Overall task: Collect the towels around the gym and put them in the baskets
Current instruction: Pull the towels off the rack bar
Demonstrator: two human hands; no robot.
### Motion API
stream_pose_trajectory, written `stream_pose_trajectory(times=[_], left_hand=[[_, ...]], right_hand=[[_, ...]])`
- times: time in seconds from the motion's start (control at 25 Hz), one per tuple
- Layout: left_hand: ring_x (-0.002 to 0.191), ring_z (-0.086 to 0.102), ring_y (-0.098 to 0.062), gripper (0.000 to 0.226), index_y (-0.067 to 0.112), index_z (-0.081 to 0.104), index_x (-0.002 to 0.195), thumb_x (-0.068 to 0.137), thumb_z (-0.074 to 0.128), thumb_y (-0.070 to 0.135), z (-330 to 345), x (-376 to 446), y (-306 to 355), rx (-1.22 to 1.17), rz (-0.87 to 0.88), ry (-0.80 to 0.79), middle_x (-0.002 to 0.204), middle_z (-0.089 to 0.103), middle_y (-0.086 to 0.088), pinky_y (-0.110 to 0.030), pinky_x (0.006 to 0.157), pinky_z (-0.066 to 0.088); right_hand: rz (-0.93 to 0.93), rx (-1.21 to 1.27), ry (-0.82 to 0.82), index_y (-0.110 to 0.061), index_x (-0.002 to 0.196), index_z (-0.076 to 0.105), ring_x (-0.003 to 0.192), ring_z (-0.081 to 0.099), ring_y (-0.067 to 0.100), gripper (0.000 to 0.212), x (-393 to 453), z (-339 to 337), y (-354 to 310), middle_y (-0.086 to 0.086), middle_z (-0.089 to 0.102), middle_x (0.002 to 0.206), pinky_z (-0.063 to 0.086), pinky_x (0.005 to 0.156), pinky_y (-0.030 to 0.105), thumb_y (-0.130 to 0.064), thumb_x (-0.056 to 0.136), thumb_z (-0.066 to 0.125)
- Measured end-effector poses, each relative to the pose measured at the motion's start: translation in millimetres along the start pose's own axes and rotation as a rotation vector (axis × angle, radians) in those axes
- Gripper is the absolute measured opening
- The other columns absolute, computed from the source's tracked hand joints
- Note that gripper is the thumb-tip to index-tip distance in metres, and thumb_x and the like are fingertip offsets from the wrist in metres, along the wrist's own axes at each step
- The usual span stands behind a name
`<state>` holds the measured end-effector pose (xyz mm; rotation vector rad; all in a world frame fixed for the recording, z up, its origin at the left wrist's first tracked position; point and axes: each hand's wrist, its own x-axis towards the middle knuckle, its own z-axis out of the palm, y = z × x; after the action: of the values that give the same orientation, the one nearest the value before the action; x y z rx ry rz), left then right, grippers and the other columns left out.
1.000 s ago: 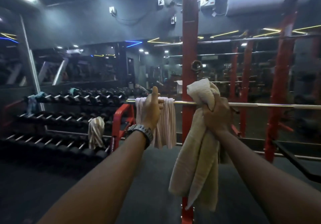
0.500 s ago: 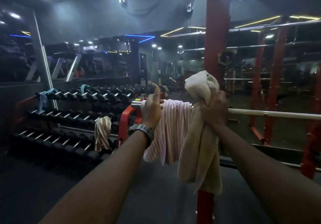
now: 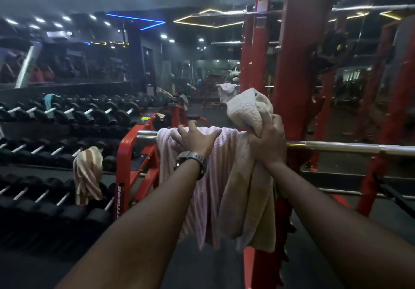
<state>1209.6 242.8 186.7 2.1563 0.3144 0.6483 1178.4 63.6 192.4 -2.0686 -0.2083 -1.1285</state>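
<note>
The left hand (image 3: 195, 139) lies spread, fingers fairly straight, on top of a pink striped towel (image 3: 208, 190) draped over the barbell (image 3: 350, 147) near its left end. The right hand (image 3: 268, 141) grips a bunched beige towel (image 3: 247, 199), which hangs just beside the pink one. A brown-striped towel (image 3: 87, 175) hangs on the dumbbell rack (image 3: 45, 145) at left.

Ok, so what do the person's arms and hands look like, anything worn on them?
Both forearms are bare, with no sleeves in view. The left hand has a dark wristwatch with a chunky strap on its wrist. The right hand shows no glove, ring or band.
</note>
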Motion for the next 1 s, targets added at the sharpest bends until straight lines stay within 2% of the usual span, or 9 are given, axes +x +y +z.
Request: stream_pose_trajectory(times=[0.08, 0.16, 0.28, 0.4, 0.56, 0.76, 0.84, 0.92, 1.0], left_hand=[[0.151, -0.008, -0.044, 0.112, 0.035, 0.033, 0.146, 0.052, 0.079, 0.076, 24, 9, -5, 0.022, -0.127, -0.116, 0.165, -0.003, -0.016, -0.069, 0.117, 0.010], [0.150, -0.008, -0.046, 0.121, 0.038, 0.027, 0.148, 0.047, 0.085, 0.071, 44, 10, -7, -0.032, -0.183, -0.096, 0.163, -0.012, -0.017, -0.069, 0.117, 0.013], [0.133, 0.038, -0.041, 0.089, 0.025, 0.050, 0.131, 0.056, 0.089, 0.054, 58, 12, -6, -0.126, -0.048, 0.050, 0.145, 0.034, -0.018, -0.043, 0.101, 0.039], [0.101, 0.062, -0.033, 0.045, 0.018, 0.062, 0.107, 0.068, 0.082, 0.029, 43, 12, -1, -0.253, 0.063, 0.100, 0.108, 0.066, -0.010, -0.031, 0.077, 0.043], [0.078, 0.051, -0.022, 0.034, 0.016, 0.064, 0.094, 0.064, 0.079, 0.019, -16, 11, 17, -0.252, 0.177, 0.298, 0.081, 0.060, 0.003, -0.021, 0.062, 0.026], [0.064, 0.047, -0.015, 0.033, 0.022, 0.052, 0.079, 0.057, 0.077, 0.024, -133, -18, 45, -0.180, 0.359, 0.479, 0.069, 0.052, 0.012, -0.028, 0.061, 0.035], [0.068, 0.056, -0.014, 0.034, 0.026, 0.054, 0.081, 0.056, 0.078, 0.025, -185, -39, 41, -0.122, 0.355, 0.534, 0.074, 0.060, 0.012, -0.031, 0.063, 0.044], [0.079, 0.066, -0.022, 0.034, 0.024, 0.060, 0.085, 0.056, 0.079, 0.025, -237, -66, 27, -0.056, 0.326, 0.604, 0.084, 0.070, 0.002, -0.037, 0.071, 0.054], [0.084, 0.068, -0.028, 0.036, 0.018, 0.063, 0.088, 0.057, 0.080, 0.025, -296, -104, 7, 0.010, 0.265, 0.700, 0.089, 0.072, -0.004, -0.043, 0.076, 0.056]], right_hand=[[0.008, -0.011, 0.003, -0.024, 0.138, 0.054, 0.106, 0.057, 0.035, 0.061, 4, 16, 6, 0.014, 0.054, 0.117, 0.050, 0.085, 0.040, -0.034, 0.079, 0.061], [0.009, -0.014, -0.010, -0.024, 0.137, 0.054, 0.107, 0.057, 0.035, 0.061, 7, 24, 13, 0.014, 0.054, 0.117, 0.050, 0.085, 0.040, -0.032, 0.078, 0.061], [0.005, -0.005, -0.008, -0.026, 0.135, 0.054, 0.108, 0.056, 0.033, 0.056, 15, 25, 18, 0.011, 0.053, 0.118, 0.053, 0.084, 0.043, -0.035, 0.080, 0.061], [0.014, 0.043, 0.010, -0.028, 0.132, 0.054, 0.108, 0.057, 0.033, 0.057, 22, 19, 16, 0.010, 0.053, 0.118, 0.052, 0.082, 0.042, -0.044, 0.077, 0.054], [-0.010, 0.134, 0.036, -0.028, 0.129, 0.054, 0.108, 0.057, 0.034, 0.054, 38, 11, 3, 0.012, 0.053, 0.118, 0.048, 0.082, 0.039, -0.045, 0.078, 0.055], [-0.027, 0.401, 0.049, -0.021, 0.132, 0.057, 0.108, 0.059, 0.037, 0.047, 43, 24, -62, 0.017, 0.054, 0.120, 0.043, 0.085, 0.033, -0.031, 0.086, 0.065], [-0.053, 0.497, 0.004, -0.022, 0.130, 0.057, 0.106, 0.058, 0.038, 0.045, 33, 33, -102, 0.018, 0.054, 0.119, 0.046, 0.087, 0.036, -0.031, 0.087, 0.064], [-0.086, 0.597, -0.039, -0.022, 0.131, 0.057, 0.106, 0.058, 0.039, 0.046, 16, 41, -146, 0.019, 0.054, 0.118, 0.049, 0.088, 0.041, -0.032, 0.086, 0.062], [-0.109, 0.689, -0.115, -0.024, 0.132, 0.054, 0.108, 0.057, 0.038, 0.048, -14, 46, -197, 0.018, 0.053, 0.120, 0.045, 0.084, 0.036, -0.036, 0.086, 0.058]])
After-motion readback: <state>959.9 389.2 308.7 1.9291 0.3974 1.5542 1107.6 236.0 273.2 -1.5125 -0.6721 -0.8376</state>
